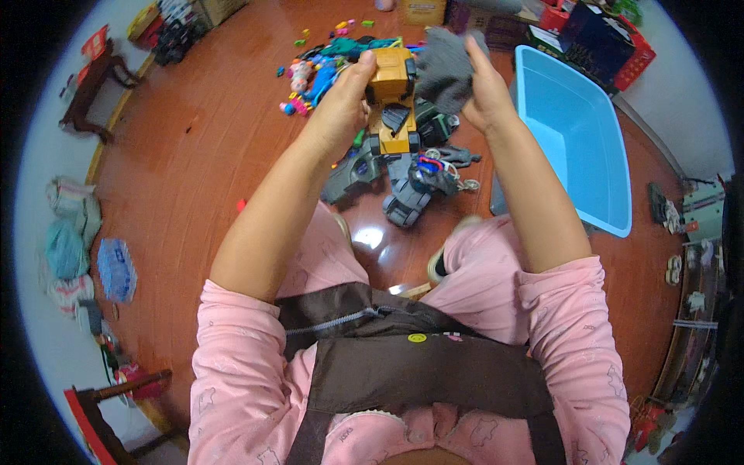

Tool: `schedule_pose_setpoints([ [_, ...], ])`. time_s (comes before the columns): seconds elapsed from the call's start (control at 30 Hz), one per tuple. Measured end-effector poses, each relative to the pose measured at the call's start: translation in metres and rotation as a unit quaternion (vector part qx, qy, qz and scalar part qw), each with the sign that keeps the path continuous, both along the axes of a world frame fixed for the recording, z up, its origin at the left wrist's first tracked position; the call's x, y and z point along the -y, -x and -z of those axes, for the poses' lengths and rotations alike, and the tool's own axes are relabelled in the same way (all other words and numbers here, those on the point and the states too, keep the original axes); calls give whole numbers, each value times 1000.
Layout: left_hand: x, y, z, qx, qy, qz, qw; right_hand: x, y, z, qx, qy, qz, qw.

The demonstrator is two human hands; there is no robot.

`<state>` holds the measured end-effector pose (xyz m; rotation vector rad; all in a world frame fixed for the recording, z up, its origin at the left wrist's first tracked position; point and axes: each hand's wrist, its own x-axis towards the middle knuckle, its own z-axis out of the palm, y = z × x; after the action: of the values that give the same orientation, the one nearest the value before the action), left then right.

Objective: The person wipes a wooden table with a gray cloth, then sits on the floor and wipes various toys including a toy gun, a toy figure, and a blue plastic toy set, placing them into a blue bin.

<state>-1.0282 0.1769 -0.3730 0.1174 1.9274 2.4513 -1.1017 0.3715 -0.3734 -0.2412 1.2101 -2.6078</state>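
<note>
My left hand [343,104] grips a yellow toy construction truck [390,75] with black wheels and a dark part on its top. In my right hand [490,93] is a crumpled grey cloth [444,70], held beside the truck's right side. Below the truck, on the floor, lie a grey toy vehicle [407,203], a dark grey toy piece [354,177] and a small toy motorcycle [436,165]. A dark green toy vehicle [435,125] is partly hidden behind the truck.
A large light-blue plastic tub [587,145] stands on the right. Colourful small toys and a doll [300,75] are heaped beyond my left hand on the wooden floor [192,168]. Boxes [424,11] stand at the back. A dark wooden stool [96,81] is at the far left.
</note>
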Motion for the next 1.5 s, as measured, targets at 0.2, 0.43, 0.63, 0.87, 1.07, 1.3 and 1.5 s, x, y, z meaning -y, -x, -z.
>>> schedule_pose_setpoints([
  [0.2, -40, 26, -14, -58, -95, 13, 994, 29, -16, -14, -471, -268, 171, 823],
  [0.43, -55, 34, 16, -90, 169, -21, 981, 6, 12, 12, -120, -200, 165, 959],
  [0.63, -63, 42, 25, -287, 206, 17, 935, -23, 25, 14, 106, 2, 85, 991],
  [0.87, -37, 74, 52, -321, 283, 5, 904, -44, 33, 16, -23, -34, 126, 991],
  [1.07, -31, 107, 70, -394, 435, 72, 807, -16, 45, 21, -468, -536, 132, 690],
  [1.3, -37, 105, 73, -319, 335, 35, 886, -16, 75, 55, -25, -356, 103, 928],
  [1.5, -25, 102, 48, -15, -124, -20, 992, 6, 84, 61, 83, -189, 66, 976],
])
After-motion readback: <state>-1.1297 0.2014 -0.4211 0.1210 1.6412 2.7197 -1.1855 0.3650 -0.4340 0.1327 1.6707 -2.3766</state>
